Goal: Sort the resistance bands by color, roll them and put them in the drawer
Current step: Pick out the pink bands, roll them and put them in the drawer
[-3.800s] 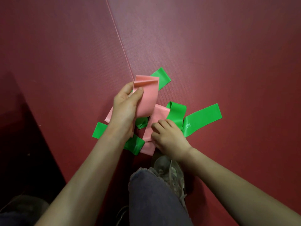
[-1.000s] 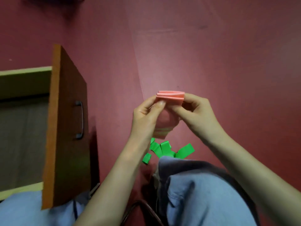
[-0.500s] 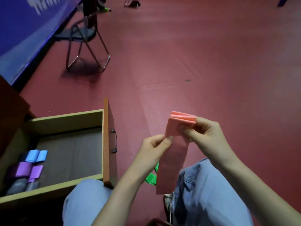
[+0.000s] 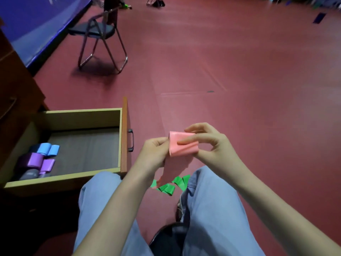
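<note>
You hold the pink band above your knees, between both hands. It is folded into a short, thick bundle with soft creases, and a loose tail hangs down from it, blurred. Your left hand pinches its left edge; your right hand presses a finger across the front and cups the right side. The green bands lie crumpled on the red floor between your legs, near you. To the left, the open drawer holds rolled bands at its left end: blue rolls farthest, purple rolls nearer, grey rolls nearest. The rest of its bottom is bare. A folding chair stands far left.
</note>
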Action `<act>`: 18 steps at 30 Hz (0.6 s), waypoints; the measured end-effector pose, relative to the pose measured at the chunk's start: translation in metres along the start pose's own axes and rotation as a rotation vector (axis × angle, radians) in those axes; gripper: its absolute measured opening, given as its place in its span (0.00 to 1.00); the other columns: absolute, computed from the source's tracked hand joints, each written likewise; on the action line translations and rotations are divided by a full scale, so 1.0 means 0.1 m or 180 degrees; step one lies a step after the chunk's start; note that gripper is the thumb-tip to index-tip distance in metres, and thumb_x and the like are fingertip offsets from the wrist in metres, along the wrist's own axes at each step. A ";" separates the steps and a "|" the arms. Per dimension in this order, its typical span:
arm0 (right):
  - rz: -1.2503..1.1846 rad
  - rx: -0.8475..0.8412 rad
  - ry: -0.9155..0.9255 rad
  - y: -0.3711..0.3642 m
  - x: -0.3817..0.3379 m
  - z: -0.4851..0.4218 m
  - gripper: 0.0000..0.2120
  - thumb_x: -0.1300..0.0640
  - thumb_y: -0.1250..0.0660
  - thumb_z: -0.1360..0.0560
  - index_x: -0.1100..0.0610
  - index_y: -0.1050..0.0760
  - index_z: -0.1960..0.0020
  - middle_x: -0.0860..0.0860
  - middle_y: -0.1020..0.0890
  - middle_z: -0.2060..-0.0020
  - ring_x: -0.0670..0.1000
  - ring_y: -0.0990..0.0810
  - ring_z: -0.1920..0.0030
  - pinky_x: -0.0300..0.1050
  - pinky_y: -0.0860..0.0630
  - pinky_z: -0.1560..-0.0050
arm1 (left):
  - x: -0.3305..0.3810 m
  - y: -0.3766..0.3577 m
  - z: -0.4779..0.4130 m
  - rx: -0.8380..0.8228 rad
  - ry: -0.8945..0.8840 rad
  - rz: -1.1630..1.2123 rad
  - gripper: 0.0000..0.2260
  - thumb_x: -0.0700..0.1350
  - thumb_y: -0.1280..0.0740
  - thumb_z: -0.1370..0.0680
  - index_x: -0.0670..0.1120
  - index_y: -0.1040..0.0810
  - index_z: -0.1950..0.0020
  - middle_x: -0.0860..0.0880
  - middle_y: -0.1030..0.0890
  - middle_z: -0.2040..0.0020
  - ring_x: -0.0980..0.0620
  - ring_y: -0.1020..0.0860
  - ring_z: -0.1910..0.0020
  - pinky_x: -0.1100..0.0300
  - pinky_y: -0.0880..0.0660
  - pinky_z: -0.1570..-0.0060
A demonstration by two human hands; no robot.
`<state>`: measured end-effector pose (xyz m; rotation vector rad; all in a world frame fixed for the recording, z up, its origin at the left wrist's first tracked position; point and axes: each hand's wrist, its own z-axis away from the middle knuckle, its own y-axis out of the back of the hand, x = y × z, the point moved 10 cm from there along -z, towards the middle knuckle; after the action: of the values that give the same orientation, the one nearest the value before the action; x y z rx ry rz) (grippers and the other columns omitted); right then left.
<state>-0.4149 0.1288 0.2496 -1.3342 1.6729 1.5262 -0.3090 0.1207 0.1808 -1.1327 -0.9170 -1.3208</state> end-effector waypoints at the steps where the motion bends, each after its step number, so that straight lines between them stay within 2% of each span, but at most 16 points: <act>1: 0.0074 -0.0024 0.0035 -0.02 0.00 0.00 0.13 0.66 0.32 0.33 0.50 0.20 0.54 0.41 0.25 0.54 0.34 0.26 0.53 0.25 0.32 0.50 | -0.01 0.00 0.02 -0.0073 0.0039 0.0073 0.09 0.42 0.38 0.23 0.44 0.21 0.62 0.49 0.24 0.71 0.56 0.28 0.71 0.67 0.33 0.72; 3: 0.0044 -0.0061 0.0070 -0.07 -0.01 0.01 0.15 0.68 0.33 0.32 0.50 0.20 0.53 0.41 0.25 0.52 0.34 0.26 0.52 0.28 0.29 0.51 | -0.06 0.02 0.07 -0.0148 0.0183 0.0246 0.11 0.42 0.39 0.23 0.44 0.21 0.62 0.53 0.22 0.74 0.59 0.26 0.74 0.69 0.29 0.72; 6: -0.0119 -0.0171 0.0046 -0.15 -0.01 0.03 0.18 0.70 0.35 0.31 0.48 0.20 0.53 0.42 0.25 0.50 0.38 0.26 0.50 0.34 0.27 0.49 | -0.08 0.03 0.13 -0.0243 0.0338 0.0450 0.11 0.41 0.41 0.23 0.44 0.20 0.59 0.52 0.18 0.70 0.59 0.22 0.70 0.67 0.25 0.68; 8: -0.0384 -0.0279 -0.0111 -0.21 0.03 0.04 0.19 0.71 0.37 0.29 0.47 0.20 0.55 0.43 0.25 0.49 0.38 0.25 0.48 0.33 0.27 0.48 | -0.05 0.03 0.16 -0.0349 0.0382 0.0568 0.10 0.41 0.41 0.23 0.43 0.19 0.56 0.51 0.18 0.68 0.58 0.21 0.69 0.67 0.23 0.68; 10: -0.0677 -0.0352 -0.0312 -0.24 0.08 0.06 0.19 0.72 0.39 0.28 0.50 0.21 0.53 0.45 0.24 0.47 0.39 0.25 0.46 0.30 0.27 0.48 | -0.03 0.04 0.16 -0.0395 0.0398 0.0590 0.10 0.41 0.41 0.23 0.42 0.19 0.54 0.49 0.19 0.67 0.56 0.22 0.68 0.64 0.23 0.66; 15: -0.0756 -0.0519 -0.0548 -0.30 0.14 0.11 0.23 0.75 0.45 0.29 0.53 0.22 0.49 0.44 0.26 0.45 0.37 0.27 0.46 0.25 0.31 0.51 | -0.04 0.06 0.19 -0.0310 0.0443 0.0732 0.11 0.40 0.45 0.23 0.43 0.24 0.59 0.50 0.21 0.73 0.57 0.24 0.73 0.65 0.25 0.70; 18: -0.0793 -0.0519 -0.0574 -0.29 0.15 0.15 0.23 0.75 0.46 0.28 0.53 0.22 0.50 0.47 0.27 0.41 0.42 0.27 0.43 0.28 0.29 0.49 | -0.01 0.04 0.24 -0.0420 0.0347 0.0781 0.11 0.41 0.44 0.24 0.44 0.23 0.60 0.50 0.21 0.71 0.55 0.23 0.71 0.64 0.25 0.68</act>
<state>-0.3984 0.1413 0.2205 -1.3833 1.2450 1.6064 -0.3027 0.1442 0.1853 -1.2200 -0.5976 -1.2409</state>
